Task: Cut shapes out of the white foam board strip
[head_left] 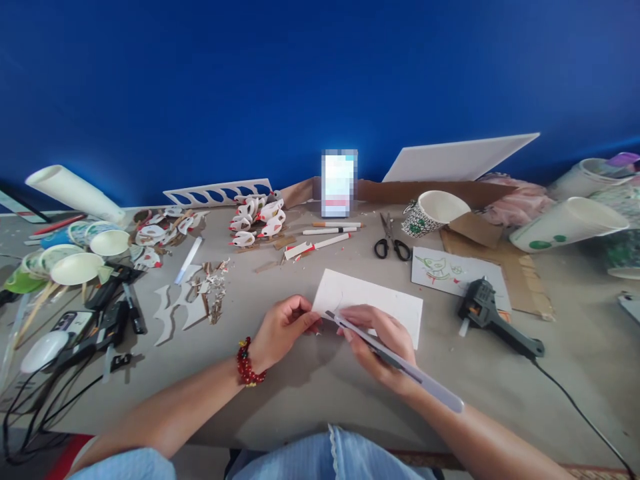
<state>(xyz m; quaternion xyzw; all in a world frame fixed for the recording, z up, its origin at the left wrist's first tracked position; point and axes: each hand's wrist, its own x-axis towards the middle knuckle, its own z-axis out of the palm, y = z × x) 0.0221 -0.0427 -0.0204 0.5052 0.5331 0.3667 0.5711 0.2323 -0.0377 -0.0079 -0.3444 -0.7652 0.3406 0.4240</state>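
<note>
A white rectangular board (380,293) lies tilted on the table in front of me. My left hand (285,330) pinches its lower left corner between thumb and fingers. In my right hand (383,340) is a pale utility knife (420,383), its handle slanting back over my wrist. The blade tip rests on or just above the board near that same corner, close to the left fingertips. A faint curved line shows on the board's left part. Black-handled scissors (391,239) lie beyond it, and several markers (320,245) lie at the far side.
A hot glue gun (493,317) with a cord lies at right, near a drawing card (443,270) and paper cups (435,210). Small white bird cutouts (257,217) are heaped behind. Scraps (215,293), more cups and black cables crowd the left. A lit phone (339,183) stands at the back.
</note>
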